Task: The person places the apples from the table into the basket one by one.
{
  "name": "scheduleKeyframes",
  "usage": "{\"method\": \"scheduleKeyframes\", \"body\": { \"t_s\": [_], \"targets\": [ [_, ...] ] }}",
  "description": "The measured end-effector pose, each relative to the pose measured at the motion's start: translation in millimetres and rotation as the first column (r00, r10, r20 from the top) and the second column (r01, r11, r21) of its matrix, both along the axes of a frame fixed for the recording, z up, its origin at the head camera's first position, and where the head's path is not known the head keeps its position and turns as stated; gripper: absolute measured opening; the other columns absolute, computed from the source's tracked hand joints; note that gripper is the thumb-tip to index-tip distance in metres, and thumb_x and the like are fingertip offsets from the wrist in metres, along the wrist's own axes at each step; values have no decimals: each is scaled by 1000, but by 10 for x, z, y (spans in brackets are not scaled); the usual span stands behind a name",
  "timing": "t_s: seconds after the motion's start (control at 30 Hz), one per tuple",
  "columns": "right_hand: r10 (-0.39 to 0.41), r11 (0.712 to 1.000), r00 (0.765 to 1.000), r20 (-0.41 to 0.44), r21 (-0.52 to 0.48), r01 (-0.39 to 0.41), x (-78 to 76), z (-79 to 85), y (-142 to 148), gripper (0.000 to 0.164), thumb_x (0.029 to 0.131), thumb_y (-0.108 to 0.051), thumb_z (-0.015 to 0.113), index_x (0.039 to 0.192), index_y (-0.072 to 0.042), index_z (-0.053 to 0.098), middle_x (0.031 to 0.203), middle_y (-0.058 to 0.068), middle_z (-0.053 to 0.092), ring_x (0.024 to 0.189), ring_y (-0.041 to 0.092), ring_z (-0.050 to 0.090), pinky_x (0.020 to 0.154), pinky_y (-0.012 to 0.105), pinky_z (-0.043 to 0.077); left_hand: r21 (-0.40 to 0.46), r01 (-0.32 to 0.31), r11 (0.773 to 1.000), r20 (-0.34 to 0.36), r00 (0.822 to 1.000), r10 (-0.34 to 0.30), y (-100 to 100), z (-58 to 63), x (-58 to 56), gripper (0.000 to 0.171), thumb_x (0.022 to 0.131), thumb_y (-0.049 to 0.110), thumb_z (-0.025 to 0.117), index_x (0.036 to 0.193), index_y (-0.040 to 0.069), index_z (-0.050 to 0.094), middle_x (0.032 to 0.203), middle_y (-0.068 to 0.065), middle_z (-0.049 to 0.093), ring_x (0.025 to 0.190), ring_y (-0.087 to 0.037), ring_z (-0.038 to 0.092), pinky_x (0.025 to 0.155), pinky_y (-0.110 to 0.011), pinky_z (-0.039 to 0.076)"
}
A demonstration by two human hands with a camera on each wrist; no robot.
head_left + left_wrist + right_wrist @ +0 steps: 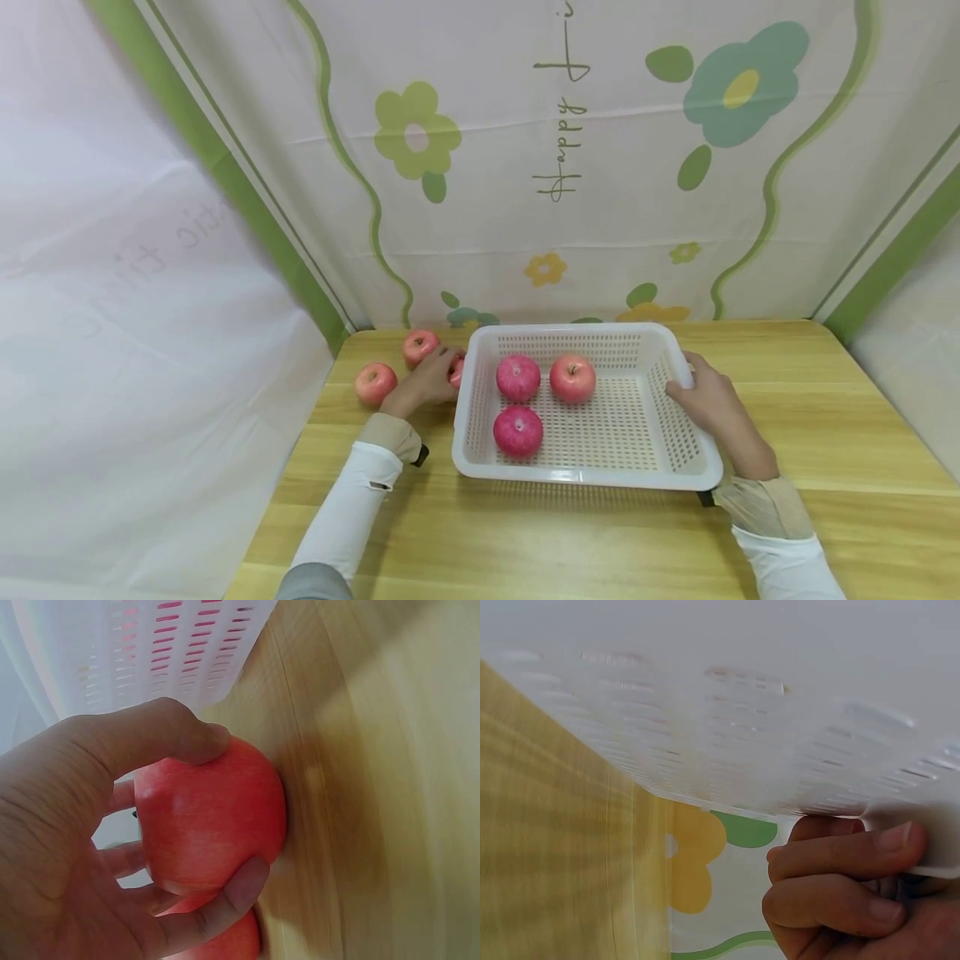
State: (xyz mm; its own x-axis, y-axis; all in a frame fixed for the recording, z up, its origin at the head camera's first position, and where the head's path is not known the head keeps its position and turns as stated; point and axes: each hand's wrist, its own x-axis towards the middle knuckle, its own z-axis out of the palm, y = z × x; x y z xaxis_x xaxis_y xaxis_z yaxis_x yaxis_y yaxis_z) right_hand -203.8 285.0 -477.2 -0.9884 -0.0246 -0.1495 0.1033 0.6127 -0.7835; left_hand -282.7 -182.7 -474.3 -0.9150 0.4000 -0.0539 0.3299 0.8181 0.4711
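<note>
My left hand (429, 382) grips a red apple (214, 817) just outside the left wall of a white slotted plastic basket (577, 477). Thumb and fingers lie around the apple's sides in the left wrist view; whether it touches the table cannot be told. Two more apples, a nearer one (376, 384) and a farther one (421, 347), lie left of that hand. At the basket's right end my right hand (712, 404) holds the rim, its fingers (832, 851) curled beneath. Inside the basket are one apple (573, 379) and two deep-pink round fruits (518, 431) with pale centres.
Everything is on a wooden table (562, 542). A printed cloth (480, 167) with flowers hangs behind its far edge, and white cloth (150, 333) hangs at the left. The basket's right half shows bare slotted floor.
</note>
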Motion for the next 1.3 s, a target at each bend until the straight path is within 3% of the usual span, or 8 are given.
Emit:
{"method": "scheduleKeyframes", "body": {
  "t_s": [0.27,0.67,0.93,1.3],
  "targets": [
    [-1,1000,1000,-5,7,1,-5,-8,-3,77,103,-19,51,163,10,13,133,48,54,80,30,77,59,41,65,1,-5,1000,-24,1000,5,-42,-25,-5,67,84,33,86,138,10,56,137,-15,57,124,-29,57,111,-49,51],
    [0,999,1000,-21,32,0,-4,5,0,78,102,-18,53,162,12,13,132,49,54,80,32,77,58,40,64,15,-5,1000,-41,999,5,-97,57,65,72,79,31,89,136,3,57,128,-17,60,119,-32,56,107,-50,51],
    [-3,999,1000,-17,40,3,-3,4,2,78,102,-18,53,162,13,13,134,49,52,81,32,77,59,39,64,-1,-13,1000,-49,999,13,-149,89,72,68,75,22,84,135,3,58,132,-18,58,121,-32,56,107,-51,51],
    [4,1000,1000,-6,27,-4,0,4,11,78,103,-19,52,162,12,11,133,48,53,80,30,77,59,40,65,-22,5,1000,-61,998,-6,-163,234,108,65,75,19,83,133,1,59,133,-20,61,126,-35,54,105,-52,52]
  ]
}}
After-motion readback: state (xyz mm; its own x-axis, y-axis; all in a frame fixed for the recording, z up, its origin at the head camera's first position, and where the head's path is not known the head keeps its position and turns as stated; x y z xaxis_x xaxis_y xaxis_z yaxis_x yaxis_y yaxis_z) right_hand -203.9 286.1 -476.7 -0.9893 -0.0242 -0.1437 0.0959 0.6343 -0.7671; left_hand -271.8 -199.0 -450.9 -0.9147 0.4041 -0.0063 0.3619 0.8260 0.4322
